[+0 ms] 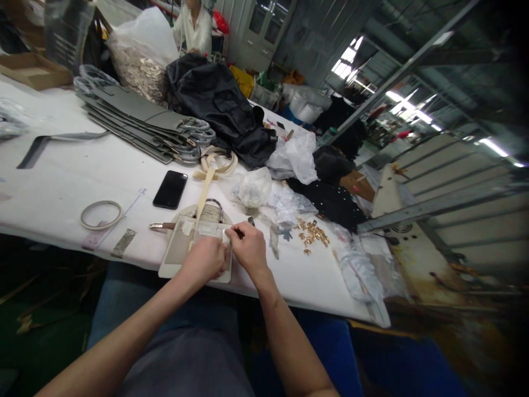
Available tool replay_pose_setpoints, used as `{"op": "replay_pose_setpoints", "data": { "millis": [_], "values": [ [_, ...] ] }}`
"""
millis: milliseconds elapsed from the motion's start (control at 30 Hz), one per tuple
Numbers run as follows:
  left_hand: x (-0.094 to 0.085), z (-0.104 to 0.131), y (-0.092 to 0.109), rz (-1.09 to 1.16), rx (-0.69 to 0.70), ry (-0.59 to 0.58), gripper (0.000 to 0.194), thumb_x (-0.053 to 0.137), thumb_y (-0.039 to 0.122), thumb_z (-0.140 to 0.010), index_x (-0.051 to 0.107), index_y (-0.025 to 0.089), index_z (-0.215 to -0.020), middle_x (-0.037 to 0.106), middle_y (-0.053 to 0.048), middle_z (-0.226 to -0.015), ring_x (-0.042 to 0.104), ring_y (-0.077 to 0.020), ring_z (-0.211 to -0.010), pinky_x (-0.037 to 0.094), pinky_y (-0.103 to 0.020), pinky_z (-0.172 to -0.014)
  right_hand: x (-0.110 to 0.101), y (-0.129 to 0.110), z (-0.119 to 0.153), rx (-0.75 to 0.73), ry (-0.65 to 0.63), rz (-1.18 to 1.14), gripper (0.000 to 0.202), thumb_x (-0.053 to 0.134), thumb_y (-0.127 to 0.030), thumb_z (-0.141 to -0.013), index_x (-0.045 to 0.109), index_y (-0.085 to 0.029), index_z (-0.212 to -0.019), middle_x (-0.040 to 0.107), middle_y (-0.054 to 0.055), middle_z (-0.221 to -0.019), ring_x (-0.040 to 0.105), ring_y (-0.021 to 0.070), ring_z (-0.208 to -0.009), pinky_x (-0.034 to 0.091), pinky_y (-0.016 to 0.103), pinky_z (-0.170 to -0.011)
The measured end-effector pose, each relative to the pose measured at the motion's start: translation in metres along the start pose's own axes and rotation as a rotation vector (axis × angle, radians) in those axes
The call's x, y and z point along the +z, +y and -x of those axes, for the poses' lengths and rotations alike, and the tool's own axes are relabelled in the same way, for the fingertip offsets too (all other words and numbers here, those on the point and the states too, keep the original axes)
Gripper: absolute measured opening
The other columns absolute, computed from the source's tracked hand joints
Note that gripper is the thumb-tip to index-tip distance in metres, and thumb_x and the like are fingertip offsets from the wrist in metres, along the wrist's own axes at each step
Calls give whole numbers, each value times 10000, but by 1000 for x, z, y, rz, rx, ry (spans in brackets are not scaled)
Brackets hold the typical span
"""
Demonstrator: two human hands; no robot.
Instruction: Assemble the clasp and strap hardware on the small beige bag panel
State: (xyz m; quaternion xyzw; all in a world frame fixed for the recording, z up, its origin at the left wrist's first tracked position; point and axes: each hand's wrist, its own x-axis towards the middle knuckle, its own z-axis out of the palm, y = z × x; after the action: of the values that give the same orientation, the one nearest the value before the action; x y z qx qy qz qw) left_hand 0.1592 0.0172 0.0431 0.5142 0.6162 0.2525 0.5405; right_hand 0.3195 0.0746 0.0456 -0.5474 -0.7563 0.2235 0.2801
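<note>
Both hands meet low in the middle of the frame, on a beige panel (177,251) that lies flat at the near edge of the white table (61,187). Fingers of the right hand (249,249) are pinched shut on something small and dark at the panel's upper right corner; what it is cannot be told. Beside it, the left hand (205,259) is curled, knuckles up, pressing the panel down, its fingertips touching the right hand's.

From under the hands a beige strap (205,193) runs up the frame to a loop of the same colour. Just right of the hands lies a scatter of gold fittings (313,234), with crumpled clear bags (256,187) above them. Left of the strap sits a black phone (170,189), face up, and further left a tape ring (101,214).

Toward the upper left, a stack of grey panels (136,118) with metal rings stretches across the table. A black bag (219,105) slumps beside it at top centre. Behind that, at the top edge, a person in a pale top (194,27) stands.
</note>
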Motion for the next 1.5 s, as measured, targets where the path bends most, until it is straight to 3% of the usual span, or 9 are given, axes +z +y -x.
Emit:
{"op": "replay_pose_setpoints", "data": {
  "millis": [133,300,533,800,867,1000,1200,1367,1500],
  "values": [
    [8,-14,1,226,-102,-107,472,371,365,-1190,625,185,-834,783,-154,-782,791,-289,-633,620,-344,-577,2,-2,-11,-30,-29,150,136,772,-273,-1061,796,-256,-928,792,45,-1016,703,235,-950,483,364,-848],
    [9,-19,-9,378,-141,-98,424,364,335,-1194,618,180,-892,798,-156,-815,820,-296,-681,682,-369,-624,-2,-6,-15,-44,-44,164,131,783,-277,-1067,805,-252,-940,782,46,-1044,706,238,-978,480,371,-854],
    [9,-10,-7,338,-98,-55,385,526,340,-1163,642,190,-827,771,-117,-727,788,-279,-614,633,-316,-571,0,-5,-12,-62,-69,167,114,776,-260,-1062,812,-260,-954,771,47,-1070,711,235,-975,488,379,-829],
    [13,-14,-8,312,-114,-36,403,479,352,-1159,650,183,-835,770,-137,-737,782,-284,-617,633,-332,-566,8,1,-15,-19,-104,136,137,796,-272,-1048,809,-248,-913,766,55,-1059,711,238,-977,514,385,-881],
    [13,-17,-9,327,-131,-49,408,503,383,-1159,648,187,-832,767,-135,-733,779,-284,-613,633,-332,-568,9,3,-18,27,-95,120,26,831,-260,-1013,826,-239,-999,769,60,-1073,715,243,-983,530,389,-910],
    [11,-20,-9,377,-181,-90,426,507,409,-1167,653,185,-836,780,-151,-768,794,-301,-634,650,-358,-595,9,11,-30,110,-115,17,426,923,-229,-909,819,-227,-1323,799,82,-1171,726,231,-924,578,390,-912],
    [11,-23,-8,404,-234,-91,415,478,362,-1167,633,183,-826,785,-163,-778,780,-289,-613,668,-378,-617,11,29,-45,135,-189,-159,99,886,-304,-926,909,-219,-971,841,61,-962,723,209,-787,591,358,-810],
    [9,-21,-15,354,-266,-98,480,580,521,-1155,652,181,-823,746,-137,-683,751,-287,-558,623,-343,-543,14,30,-46,114,-172,-171,86,887,-301,-908,907,-222,-937,836,48,-948,720,194,-783,584,338,-800],
    [11,-18,-18,299,-266,-64,507,555,477,-1163,647,181,-762,726,-149,-647,728,-299,-512,575,-342,-473,14,29,-43,113,-159,-174,86,893,-298,-923,908,-228,-971,836,47,-980,725,187,-796,590,337,-822]
  ]
}}
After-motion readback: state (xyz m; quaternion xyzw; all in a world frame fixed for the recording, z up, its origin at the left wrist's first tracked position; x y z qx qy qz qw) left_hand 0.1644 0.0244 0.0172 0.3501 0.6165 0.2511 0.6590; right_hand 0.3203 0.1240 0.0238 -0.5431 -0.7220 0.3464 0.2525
